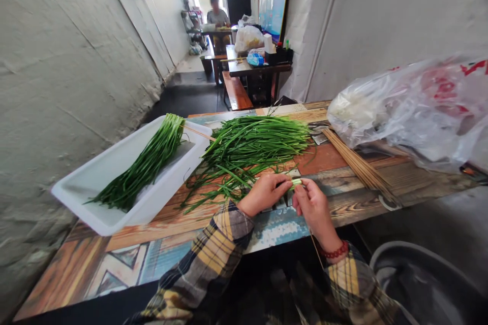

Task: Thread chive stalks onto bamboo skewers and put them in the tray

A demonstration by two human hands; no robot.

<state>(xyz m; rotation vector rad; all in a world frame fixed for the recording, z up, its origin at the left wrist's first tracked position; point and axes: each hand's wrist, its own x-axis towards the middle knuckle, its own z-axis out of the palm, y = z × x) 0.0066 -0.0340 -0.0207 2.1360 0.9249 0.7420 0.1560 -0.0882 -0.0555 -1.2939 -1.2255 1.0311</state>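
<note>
Above the table's front edge, my left hand [267, 193] is closed around a small bunch of garlic chives, whose pale cut ends [296, 182] poke out toward the right. My right hand [313, 208] pinches close beside those ends. A thin bamboo skewer [315, 250] runs down from under its palm; the skewer's tip is hidden. Just beyond my hands lies a large loose heap of green chives [263, 137], stems to the right. In a white plastic tub [89, 172] on the left rests a bundle of chives [147, 167] with a skewer [198, 132] through its stem end.
Several bamboo skewers [354, 162] lie on the patchwork wooden table [125, 244] at right, beside a clear plastic bag [412, 106]. A grey basin [423, 274] stands low at right. Farther back are another table [244, 67], a bench [236, 90] and a seated person [217, 16].
</note>
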